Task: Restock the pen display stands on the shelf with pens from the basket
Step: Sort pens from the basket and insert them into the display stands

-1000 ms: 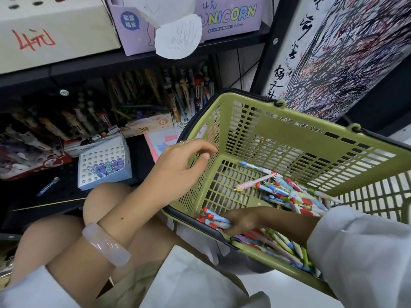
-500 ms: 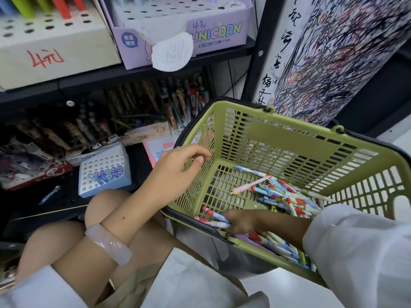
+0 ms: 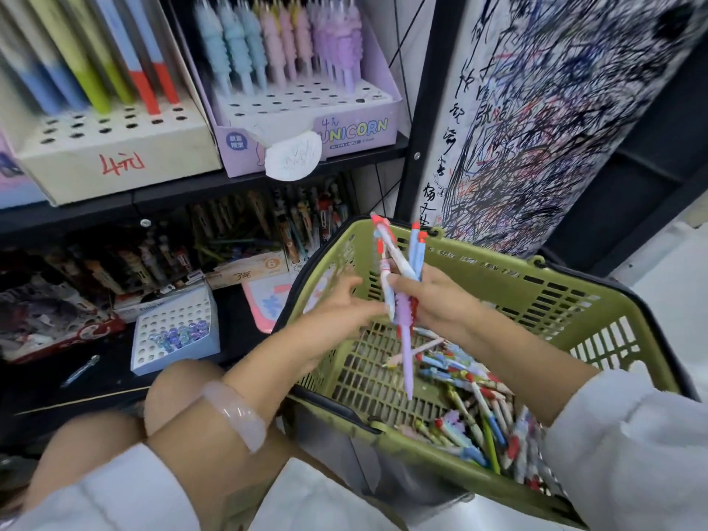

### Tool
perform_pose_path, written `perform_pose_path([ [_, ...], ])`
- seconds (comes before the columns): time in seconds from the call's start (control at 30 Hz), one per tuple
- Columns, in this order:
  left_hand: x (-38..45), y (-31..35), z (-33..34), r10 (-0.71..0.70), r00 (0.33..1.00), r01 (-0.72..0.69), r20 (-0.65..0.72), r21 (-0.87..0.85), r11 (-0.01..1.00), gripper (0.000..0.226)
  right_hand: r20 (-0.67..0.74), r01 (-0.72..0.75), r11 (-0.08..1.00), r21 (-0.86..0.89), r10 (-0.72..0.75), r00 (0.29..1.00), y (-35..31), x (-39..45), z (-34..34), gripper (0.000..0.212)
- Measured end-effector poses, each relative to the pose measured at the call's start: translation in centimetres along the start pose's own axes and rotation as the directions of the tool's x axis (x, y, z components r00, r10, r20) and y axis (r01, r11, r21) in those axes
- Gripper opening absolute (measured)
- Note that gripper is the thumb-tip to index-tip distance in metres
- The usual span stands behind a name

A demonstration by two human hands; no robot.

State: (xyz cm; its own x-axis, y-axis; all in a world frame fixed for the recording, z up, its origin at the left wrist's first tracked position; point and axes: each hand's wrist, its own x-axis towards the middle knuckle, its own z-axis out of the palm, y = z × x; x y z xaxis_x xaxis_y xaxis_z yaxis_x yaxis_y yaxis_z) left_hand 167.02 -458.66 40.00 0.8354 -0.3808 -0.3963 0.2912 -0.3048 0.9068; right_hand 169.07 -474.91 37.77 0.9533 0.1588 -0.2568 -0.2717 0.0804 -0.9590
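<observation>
Here we hold a small bunch of pens (image 3: pixel 398 270) in our right hand (image 3: pixel 436 300), fingers curled round them above the green basket (image 3: pixel 544 297), while our left hand (image 3: pixel 341 308) reaches in beside it with fingers spread, touching the bunch. More pens (image 3: pixel 471 412) lie heaped along the basket's near side, its far floor bare; the unicorn stand (image 3: pixel 306 109) on the shelf (image 3: pixel 184 193) shows open holes in its front rows.

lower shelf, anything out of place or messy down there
Yes. One loose pen lies flat on the dark lower shelf, left of the small white holed stand, in no holder. That stand is nearly bare, with only a cluster of blue-purple pens in its front rows. The boxes behind are too dim to judge.
</observation>
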Motion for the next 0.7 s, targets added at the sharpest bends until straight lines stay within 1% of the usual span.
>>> perform_pose_path([
  [0.03,0.0,0.5,0.6,-0.036,0.997,0.043,0.069,-0.101,0.994,0.054,0.008,0.041,0.999,0.020,-0.041,0.999,-0.8,-0.3,0.7,0.007],
  [0.07,0.0,1.0,1.2,-0.030,0.993,0.049,0.111,-0.176,0.983,0.048,0.015,0.074,0.997,0.031,-0.075,0.997,-1.4,-0.7,1.4,0.010],
  [0.1,0.0,1.4,1.6,-0.001,0.994,0.021,0.109,-0.183,0.983,0.041,0.012,0.103,0.995,0.018,-0.103,0.995,-1.7,-1.0,2.1,0.011],
  [0.13,0.1,1.6,1.9,0.028,0.997,-0.017,0.075,-0.144,0.989,0.038,0.000,0.120,0.993,0.002,-0.120,0.993,-2.0,-1.2,2.7,0.010],
  [0.2,0.3,1.9,2.2,0.060,0.998,-0.060,-0.003,-0.054,0.997,0.041,-0.040,0.129,0.992,0.003,-0.129,0.991,-2.2,-1.4,3.7,0.011],
  [0.27,0.4,1.8,2.1,0.117,0.992,-0.119,-0.045,-0.035,0.992,0.044,-0.090,0.136,0.990,0.029,-0.133,0.987,-2.4,-1.6,4.2,0.011],
  [0.33,0.2,1.6,2.0,0.185,0.980,-0.190,-0.074,-0.068,0.979,0.045,-0.117,0.155,0.987,0.036,-0.150,0.982,-2.7,-1.7,4.5,0.010],
  [0.43,0.0,1.5,1.9,0.262,0.964,-0.267,-0.055,-0.152,0.952,0.036,-0.141,0.191,0.979,-0.066,-0.198,0.970,-3.1,-2.0,4.9,0.008],
  [0.5,0.0,1.5,1.6,0.287,0.955,-0.295,-0.069,-0.186,0.937,0.031,-0.146,0.221,0.968,-0.118,-0.237,0.961,-3.6,-2.1,5.0,0.010],
  [0.57,-0.1,1.8,1.0,0.310,0.944,-0.327,-0.116,-0.192,0.925,0.029,-0.129,0.247,0.961,-0.127,-0.263,0.956,-4.6,-2.1,5.4,0.015],
  [0.63,-0.3,2.1,0.3,0.348,0.927,-0.370,-0.140,-0.190,0.910,0.024,-0.081,0.263,0.961,-0.082,-0.269,0.960,-5.3,-2.1,5.8,0.024],
  [0.7,-0.8,2.6,-0.5,0.359,0.919,-0.387,-0.164,-0.194,0.901,0.011,-0.050,0.292,0.953,-0.079,-0.296,0.954,-5.8,-2.0,6.5,0.028],
])
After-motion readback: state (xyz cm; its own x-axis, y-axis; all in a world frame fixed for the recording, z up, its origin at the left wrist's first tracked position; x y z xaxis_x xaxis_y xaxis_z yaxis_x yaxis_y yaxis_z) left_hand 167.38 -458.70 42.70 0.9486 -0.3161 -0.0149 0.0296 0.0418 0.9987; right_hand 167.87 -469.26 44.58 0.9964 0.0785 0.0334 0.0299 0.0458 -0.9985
